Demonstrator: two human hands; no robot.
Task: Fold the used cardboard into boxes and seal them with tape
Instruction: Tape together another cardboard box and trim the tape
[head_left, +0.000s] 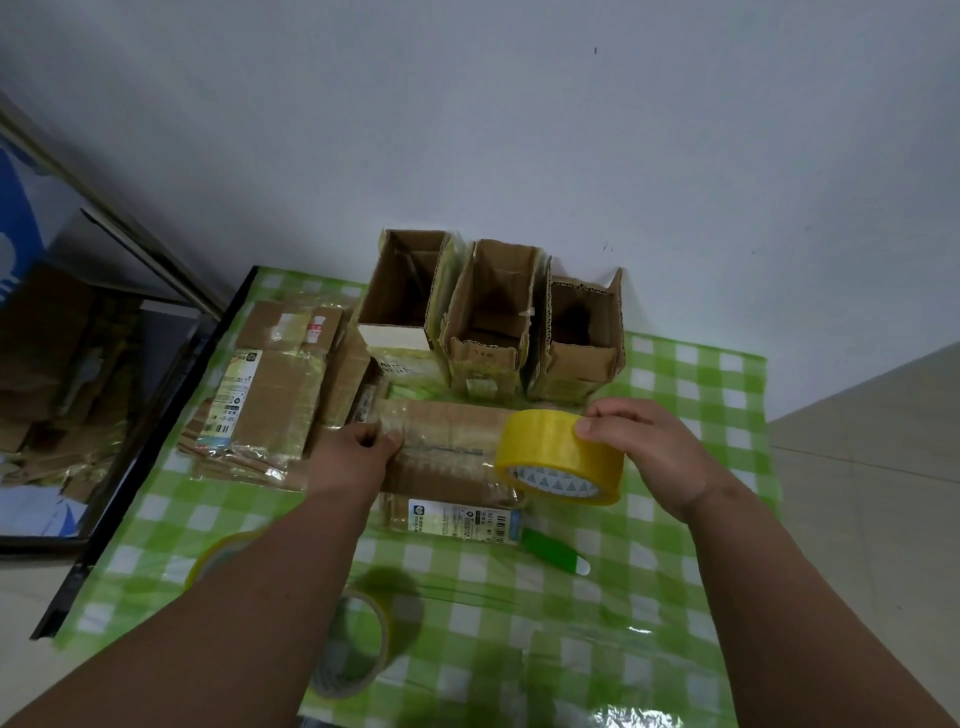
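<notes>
Three boxes (493, 317) folded; flat stack (265, 395) remains. Left hand (358, 452) grips fourth box (441, 447), right hand (639, 441) pinches tape (558, 457).

Glossy yellow plastic tape roll (561, 457); matt brown corrugated cardboard box (447, 452).

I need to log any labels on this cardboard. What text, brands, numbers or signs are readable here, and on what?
None reads with certainty.
Shipping label on the box being taped: barcode and small print, blurred.
Label on the flat cardboard stack: too small.
Print on the left upright box: blurred.
Tape roll core: triangle marks only, no words.
</notes>
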